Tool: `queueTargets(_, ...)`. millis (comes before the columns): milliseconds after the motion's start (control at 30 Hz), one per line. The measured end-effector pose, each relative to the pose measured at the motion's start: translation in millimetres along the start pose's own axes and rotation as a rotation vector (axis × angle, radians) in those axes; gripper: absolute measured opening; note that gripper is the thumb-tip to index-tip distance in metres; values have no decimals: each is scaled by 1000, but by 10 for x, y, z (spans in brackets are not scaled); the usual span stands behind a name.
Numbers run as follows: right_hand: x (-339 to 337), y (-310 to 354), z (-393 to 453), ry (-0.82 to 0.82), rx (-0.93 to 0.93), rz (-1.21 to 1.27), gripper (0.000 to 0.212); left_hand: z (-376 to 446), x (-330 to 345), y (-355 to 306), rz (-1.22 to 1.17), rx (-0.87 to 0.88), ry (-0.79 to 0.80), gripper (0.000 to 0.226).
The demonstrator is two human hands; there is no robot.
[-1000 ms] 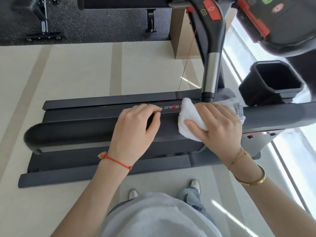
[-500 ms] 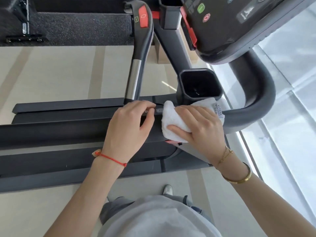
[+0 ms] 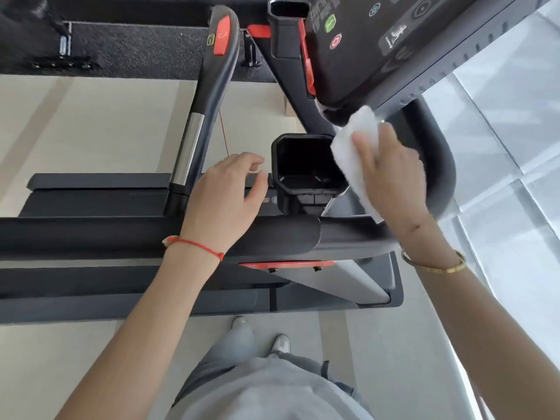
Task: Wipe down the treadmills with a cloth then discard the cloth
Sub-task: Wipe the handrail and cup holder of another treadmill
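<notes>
Presently, the right hand (image 3: 394, 174) holds the white cloth (image 3: 354, 153) at about 2 o'clock in the head view, its fingers laid over the fabric and pressing it toward the lower edge of the treadmill console (image 3: 378, 50). The cloth's upper end touches that console edge; its lower end trails down under the palm, just beside the black cup holder (image 3: 306, 174) at centre. This grip is narrow and occupied: holding the cloth. A gold bangle (image 3: 436, 265) sits on the right wrist.

The left hand (image 3: 224, 192) hovers at about 10 o'clock from centre, fingers loosely spread and relaxed, holding nothing; its grip is wide. It lies above the dark side rail (image 3: 91, 234), with fingertips near the left rim of the cup holder; contact with the rail cannot be confirmed. A red string bracelet (image 3: 197, 245) circles the left wrist.

At 12 o'clock a handlebar (image 3: 209, 95) with a red button (image 3: 222, 34) and a chrome section rises from the treadmill deck (image 3: 91, 201). Green and red buttons show on the console face. At 6 o'clock the person's grey top, grey trousers and white shoes (image 3: 280, 344) stand on the pale floor (image 3: 75, 359).
</notes>
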State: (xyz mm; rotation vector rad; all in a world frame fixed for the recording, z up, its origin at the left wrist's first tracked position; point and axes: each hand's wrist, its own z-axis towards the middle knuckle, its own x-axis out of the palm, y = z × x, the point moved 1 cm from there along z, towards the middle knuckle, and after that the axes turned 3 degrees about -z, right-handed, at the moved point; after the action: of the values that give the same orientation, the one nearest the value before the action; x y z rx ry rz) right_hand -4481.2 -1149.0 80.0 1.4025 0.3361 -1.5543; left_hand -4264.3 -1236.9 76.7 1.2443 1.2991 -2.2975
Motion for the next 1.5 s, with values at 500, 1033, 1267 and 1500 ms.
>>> queueTargets(500, 333, 47, 652, 530, -633, -13, 59, 577, 313, 227, -1, -27, 241, 52)
queueTargets(1033, 550, 377, 799, 480, -916, -330, 51, 529, 378, 259, -122, -107, 105, 38)
queueTargets(1267, 393, 69, 764, 546, -772, -120, 48, 525, 350, 257, -133, -99, 127, 43)
queueTargets(1500, 569, 419, 824, 522, -887, -382, 46, 520, 363, 235, -145, -100, 142, 41)
